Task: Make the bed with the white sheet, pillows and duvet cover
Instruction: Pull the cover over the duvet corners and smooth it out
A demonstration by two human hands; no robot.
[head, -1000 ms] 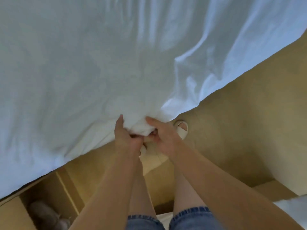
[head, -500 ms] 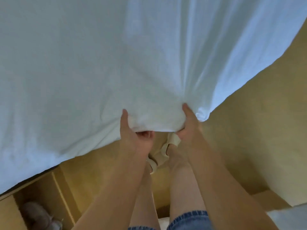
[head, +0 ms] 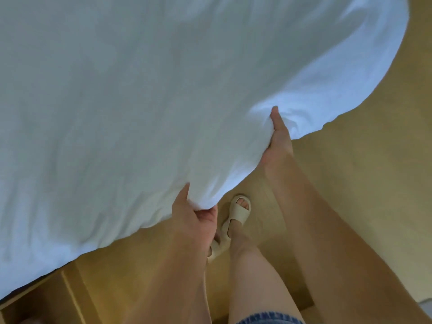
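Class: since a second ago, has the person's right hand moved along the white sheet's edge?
Yes. The right hand slid rightward along the white sheet, away from the left hand.

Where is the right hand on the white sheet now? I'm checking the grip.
In the head view, the right hand grips the white sheet's near edge right of centre, above the sandalled foot.

A: Logging surfaces from my remote feed. The white sheet (head: 140, 101) reads as woven cloth, matt, soft, finely creased where the hands bunch its edge.

B: Floor?

A: I note the floor (head: 350, 183) as tan, matt, evenly smooth; I cannot tell the material. The wooden frame (head: 70, 293) at lower left is pale, smooth wood with a low sheen.

B: Footwear, clothing?

A: The sandal (head: 240, 210) looks like cream moulded foam or rubber, matt. The shorts (head: 268, 319) are blue denim, frayed hem.
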